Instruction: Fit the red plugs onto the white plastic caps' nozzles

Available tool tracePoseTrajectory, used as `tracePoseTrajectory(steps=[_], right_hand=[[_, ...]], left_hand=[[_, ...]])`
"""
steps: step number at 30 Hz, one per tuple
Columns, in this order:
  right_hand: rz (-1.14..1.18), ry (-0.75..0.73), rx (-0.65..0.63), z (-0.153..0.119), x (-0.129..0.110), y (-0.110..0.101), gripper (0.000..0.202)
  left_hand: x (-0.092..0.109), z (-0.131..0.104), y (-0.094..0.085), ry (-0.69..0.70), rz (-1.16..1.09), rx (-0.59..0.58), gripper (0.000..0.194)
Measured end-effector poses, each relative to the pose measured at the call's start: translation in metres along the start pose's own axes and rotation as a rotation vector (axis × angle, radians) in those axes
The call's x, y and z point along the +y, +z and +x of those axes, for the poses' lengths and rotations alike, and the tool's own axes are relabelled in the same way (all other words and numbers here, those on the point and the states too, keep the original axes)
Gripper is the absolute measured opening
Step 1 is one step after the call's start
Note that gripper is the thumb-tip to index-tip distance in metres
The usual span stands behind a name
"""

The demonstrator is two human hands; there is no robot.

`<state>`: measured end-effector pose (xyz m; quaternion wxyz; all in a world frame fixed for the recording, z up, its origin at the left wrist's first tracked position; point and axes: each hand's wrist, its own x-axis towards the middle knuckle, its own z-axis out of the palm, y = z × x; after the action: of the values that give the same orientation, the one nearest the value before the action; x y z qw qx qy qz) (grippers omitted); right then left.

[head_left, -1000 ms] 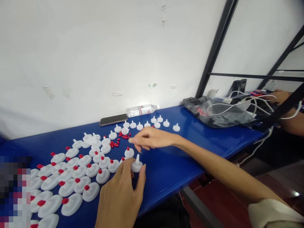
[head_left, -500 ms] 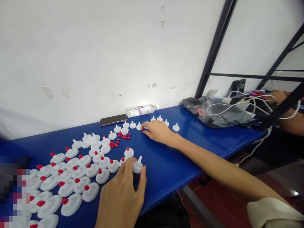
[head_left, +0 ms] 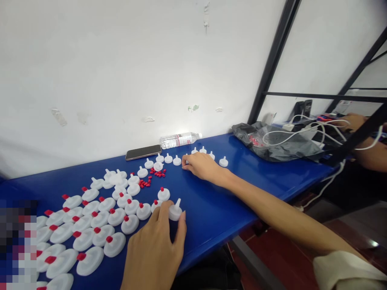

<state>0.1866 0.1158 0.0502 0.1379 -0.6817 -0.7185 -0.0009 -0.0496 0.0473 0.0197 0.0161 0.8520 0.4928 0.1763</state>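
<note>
Between the thumb and fingers of my left hand [head_left: 159, 245] is a white nozzle cap [head_left: 175, 211], its bare spout pointing up. Farther back on the blue table, my right hand [head_left: 199, 164] has its thumb and index finger pinched together beside a row of bare white caps [head_left: 168, 158]; whatever the fingertips hold is too small to make out. Small red tips [head_left: 157, 173] lie loose left of that hand. Several white caps with red tips on their spouts [head_left: 115, 244] spread over the left side, with a cluster of bare ones [head_left: 116, 177] behind them.
Against the wall lie a phone [head_left: 143, 152] and a clear bottle [head_left: 179, 140]. A dark plastic bag [head_left: 278, 145] and white cables [head_left: 325, 125] are at the right, by a black metal frame [head_left: 273, 52]. Another person's arm [head_left: 370, 151] shows beyond the frame.
My right hand's fingertips have closed in slightly, and the red piece seen at them before is no longer visible. My left hand keeps the same hold on the white cap.
</note>
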Motion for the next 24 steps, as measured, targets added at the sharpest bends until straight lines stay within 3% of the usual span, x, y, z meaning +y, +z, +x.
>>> tracePoseTrajectory(steps=[6,12,18,24], right_hand=[[0.201,-0.058,0.004,0.001,-0.003,0.000,0.011],[0.516,-0.151,-0.081,-0.001,-0.015,-0.012,0.017],[1.007,-0.311,-0.344,-0.007,-0.019,-0.032,0.023],[1.204,-0.345,-0.509,-0.012,-0.026,-0.031,0.018]], left_hand=[[-0.001,0.001,0.000,0.008,0.003,-0.001,0.029],[0.001,-0.002,-0.001,0.003,-0.018,0.017,0.028],[0.008,-0.002,-0.011,-0.051,-0.095,0.032,0.034],[0.011,0.002,-0.009,-0.066,-0.155,0.056,0.032]])
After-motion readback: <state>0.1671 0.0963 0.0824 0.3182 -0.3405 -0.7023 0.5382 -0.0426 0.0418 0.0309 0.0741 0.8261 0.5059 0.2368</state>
